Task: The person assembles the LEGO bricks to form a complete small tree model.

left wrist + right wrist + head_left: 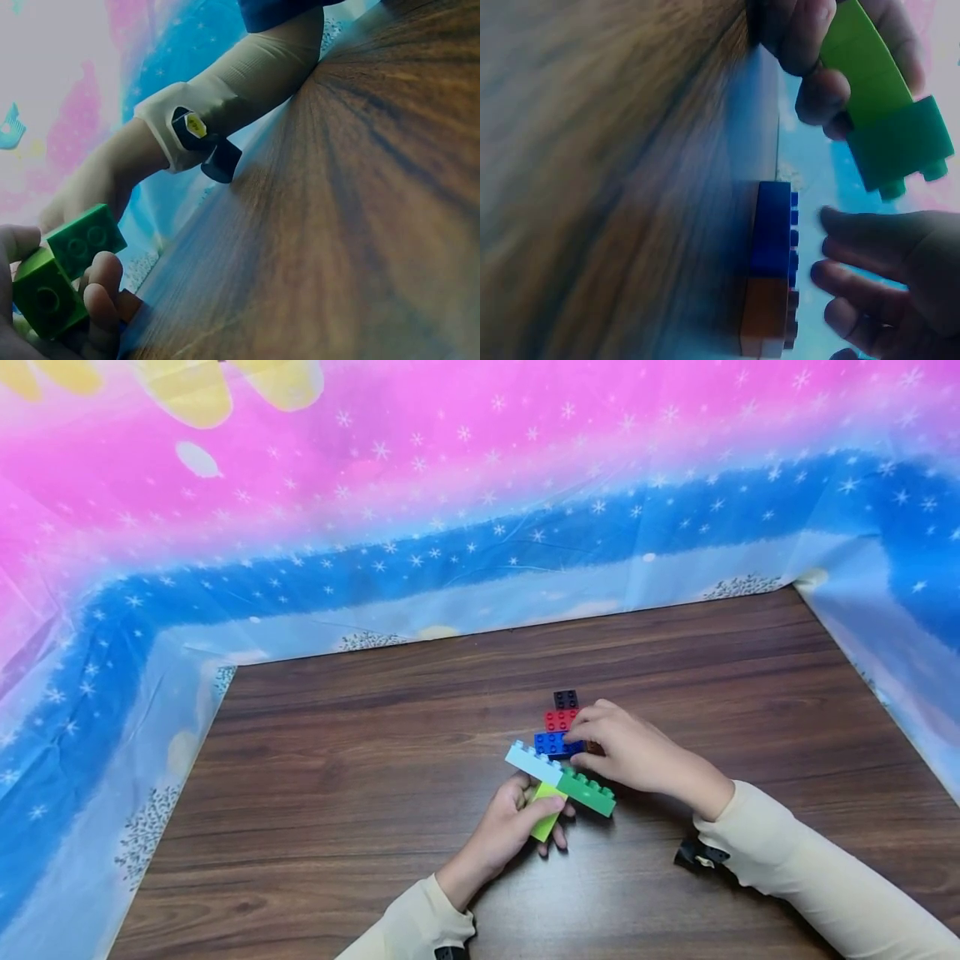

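My left hand point(502, 827) grips a lime green block point(546, 822), thumb on one side and fingers behind. Across the top of that block sit a light blue brick point(529, 763) and a green brick point(589, 795), end to end, like a slanted T. My right hand point(626, 750) hovers just beyond them, fingers slightly bent and apart with nothing between them. In the right wrist view its fingertips are beside the studs of a blue brick point(771, 229), with a gap between. An orange-brown brick point(763, 315) lies end to end with the blue one, mostly behind my right hand in the head view.
Behind the blue brick, a red brick point(557, 720) and a black brick point(566, 699) lie in a row on the brown wooden table point(360, 793). A printed pink and blue cloth point(465, 543) hangs along the table's far and side edges.
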{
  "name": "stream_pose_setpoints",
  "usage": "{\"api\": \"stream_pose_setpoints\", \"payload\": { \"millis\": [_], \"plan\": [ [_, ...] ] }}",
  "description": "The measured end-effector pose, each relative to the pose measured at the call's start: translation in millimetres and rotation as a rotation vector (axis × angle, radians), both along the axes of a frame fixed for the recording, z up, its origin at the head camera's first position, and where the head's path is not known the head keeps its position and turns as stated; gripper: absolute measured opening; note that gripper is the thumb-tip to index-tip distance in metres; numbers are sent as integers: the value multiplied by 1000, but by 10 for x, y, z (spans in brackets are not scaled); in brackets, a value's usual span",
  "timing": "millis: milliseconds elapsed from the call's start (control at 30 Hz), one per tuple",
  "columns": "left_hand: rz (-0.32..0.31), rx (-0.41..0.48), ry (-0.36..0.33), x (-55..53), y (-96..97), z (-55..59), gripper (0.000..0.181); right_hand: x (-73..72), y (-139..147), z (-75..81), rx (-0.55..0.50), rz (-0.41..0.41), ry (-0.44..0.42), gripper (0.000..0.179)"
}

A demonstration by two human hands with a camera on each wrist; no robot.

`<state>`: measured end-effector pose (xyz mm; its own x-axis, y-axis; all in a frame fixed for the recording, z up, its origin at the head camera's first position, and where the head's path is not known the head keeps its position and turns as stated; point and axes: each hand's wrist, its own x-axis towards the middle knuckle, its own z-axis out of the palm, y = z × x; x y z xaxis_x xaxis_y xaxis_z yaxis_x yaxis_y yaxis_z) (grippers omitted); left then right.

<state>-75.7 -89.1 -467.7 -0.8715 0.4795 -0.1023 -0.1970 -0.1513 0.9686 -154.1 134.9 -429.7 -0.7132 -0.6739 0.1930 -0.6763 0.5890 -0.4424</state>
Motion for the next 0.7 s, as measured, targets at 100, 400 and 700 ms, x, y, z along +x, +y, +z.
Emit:
{"api": "stream_pose_setpoints", "payload": {
  "millis": [100, 400, 700],
  "plan": [
    [4, 8, 3, -2, 3, -2, 33, 12, -57, 6, 71, 9, 10, 22],
    [13, 0, 17, -6, -18, -19, 29, 35, -85, 9, 78, 55, -22, 30],
    [36, -30, 17, 15, -7, -9, 24, -37, 59, 131, -304, 28, -340, 44]
  ]
}}
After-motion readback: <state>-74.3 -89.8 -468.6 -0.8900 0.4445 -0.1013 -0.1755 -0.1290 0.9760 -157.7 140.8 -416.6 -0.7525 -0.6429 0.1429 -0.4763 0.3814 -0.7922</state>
